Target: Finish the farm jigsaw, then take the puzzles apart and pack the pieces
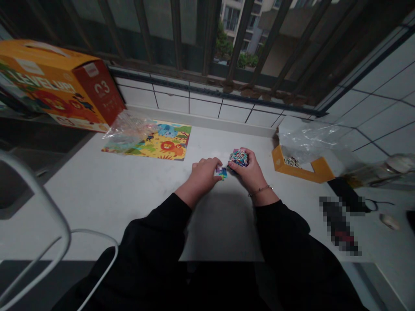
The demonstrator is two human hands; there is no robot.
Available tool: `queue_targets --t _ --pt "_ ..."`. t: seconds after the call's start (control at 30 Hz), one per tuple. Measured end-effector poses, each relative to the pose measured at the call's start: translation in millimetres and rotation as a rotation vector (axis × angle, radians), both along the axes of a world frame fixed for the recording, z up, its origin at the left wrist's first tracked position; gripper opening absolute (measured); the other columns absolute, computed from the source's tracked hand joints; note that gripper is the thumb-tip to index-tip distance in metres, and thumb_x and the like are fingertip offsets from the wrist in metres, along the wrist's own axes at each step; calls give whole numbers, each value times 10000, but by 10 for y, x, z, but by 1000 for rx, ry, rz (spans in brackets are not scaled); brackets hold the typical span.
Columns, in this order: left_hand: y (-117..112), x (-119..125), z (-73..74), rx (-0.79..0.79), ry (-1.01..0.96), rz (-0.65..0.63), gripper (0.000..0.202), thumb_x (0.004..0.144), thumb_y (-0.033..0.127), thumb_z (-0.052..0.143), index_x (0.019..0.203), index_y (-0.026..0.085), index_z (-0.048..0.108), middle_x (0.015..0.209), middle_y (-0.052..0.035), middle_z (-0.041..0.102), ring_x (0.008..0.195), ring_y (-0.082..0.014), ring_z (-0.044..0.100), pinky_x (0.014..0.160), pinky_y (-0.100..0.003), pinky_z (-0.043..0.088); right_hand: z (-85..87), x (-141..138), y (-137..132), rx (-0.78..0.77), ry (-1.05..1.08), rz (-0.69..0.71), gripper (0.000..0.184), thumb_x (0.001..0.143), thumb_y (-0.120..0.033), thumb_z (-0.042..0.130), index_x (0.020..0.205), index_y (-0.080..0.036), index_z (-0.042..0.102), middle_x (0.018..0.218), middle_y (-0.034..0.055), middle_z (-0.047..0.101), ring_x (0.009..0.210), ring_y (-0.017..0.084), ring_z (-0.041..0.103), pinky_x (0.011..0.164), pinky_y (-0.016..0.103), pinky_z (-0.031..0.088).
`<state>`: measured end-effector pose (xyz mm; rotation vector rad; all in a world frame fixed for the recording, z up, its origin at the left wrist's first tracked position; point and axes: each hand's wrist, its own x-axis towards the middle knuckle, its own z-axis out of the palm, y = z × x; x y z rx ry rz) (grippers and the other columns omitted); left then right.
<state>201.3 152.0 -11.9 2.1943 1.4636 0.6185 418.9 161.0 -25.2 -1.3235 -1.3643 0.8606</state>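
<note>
Between the thumb and fingers of my left hand [205,175] is a small blue and purple puzzle piece [221,172]. Just right of it, my right hand [251,168] grips a thick stack of puzzle pieces [238,158], whose many coloured edges show. The two hands are close together over the white counter [155,190], a small gap between what they hold. Up and left of my left hand lies a picture sheet [162,144] with a lion and an elephant, partly covered by clear plastic wrap [131,129].
An orange carton [61,86] printed "LEVEL UP!" stands at the back left. At the right is an open yellow box [301,170] with pieces and plastic wrap [311,140]. Beyond it are a black object [348,196] and a glass container [366,175]. A white curved tube [48,203] crosses the left foreground.
</note>
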Motion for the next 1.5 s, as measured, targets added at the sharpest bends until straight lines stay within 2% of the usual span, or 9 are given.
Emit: queue_targets --t 0.13,0.33,0.43,0.67,0.87,1.0,1.2,1.37,1.5 --pt "110 -150 -5 -55 -129 48 487 781 178 879 1239 226 722 1206 -124 741 1101 -329 675 990 -465 525 7 -2 -37 -7 -33 176 954 648 -508 1004 1437 -270 524 1438 136 669 1254 323 689 1164 565 540" --pt "218 -264 -22 -113 -324 256 197 830 149 770 1012 203 823 967 -110 797 920 -293 716 908 -455 564 77 -46 -123 -108 -3 443 975 641 -449 1015 1462 -286 515 1436 132 670 1168 313 723 1065 532 607" --pt "222 -258 -60 -78 -347 252 166 911 223 725 1036 214 833 988 -114 808 962 -297 723 953 -475 566 93 -88 -129 -97 -103 523 985 623 -439 1030 1463 -284 539 1407 130 666 1210 338 709 1103 566 580" --pt "164 -170 -72 -60 -357 86 248 988 219 588 1045 254 827 1158 -106 824 1106 -305 733 1057 -477 547 44 -131 -78 118 -340 533 893 616 -477 1043 1414 -330 670 1708 133 390 1626 409 367 1345 637 293" --pt "117 -148 -4 -115 -356 116 248 1009 209 533 1071 236 772 1100 -91 822 1059 -296 737 1000 -450 557 17 -176 -96 94 -317 533 1068 599 -493 1048 1528 -303 555 1506 145 605 1407 393 602 1231 613 464" --pt "101 -114 8 -152 -482 226 251 1081 281 477 1217 232 682 1154 -93 791 1088 -273 730 1016 -435 558 16 -214 -128 40 -279 458 1196 561 -514 1053 1571 -267 462 1473 165 622 1289 384 672 1122 580 553" --pt "126 29 -68 -208 -784 245 442 1178 460 283 1253 224 649 1351 -126 742 1290 -235 690 1126 -397 543 22 -304 -132 201 -351 404 1065 606 -498 1034 1512 -275 521 1467 161 607 1355 397 618 1190 602 499" --pt "164 100 -149 -272 -860 259 530 1126 665 400 1368 257 637 1328 -134 752 1245 -300 723 1062 -494 607 -20 -354 -90 211 -399 446 1177 542 -548 1064 1546 -281 511 1508 170 568 1426 428 555 1251 660 435" --pt "126 174 -147 -330 -902 240 619 1118 718 333 1388 245 626 1324 -135 745 1209 -298 738 1038 -475 627 -29 -366 -87 224 -394 503 1202 597 -591 1042 1602 -275 464 1572 183 523 1490 424 511 1293 651 392"
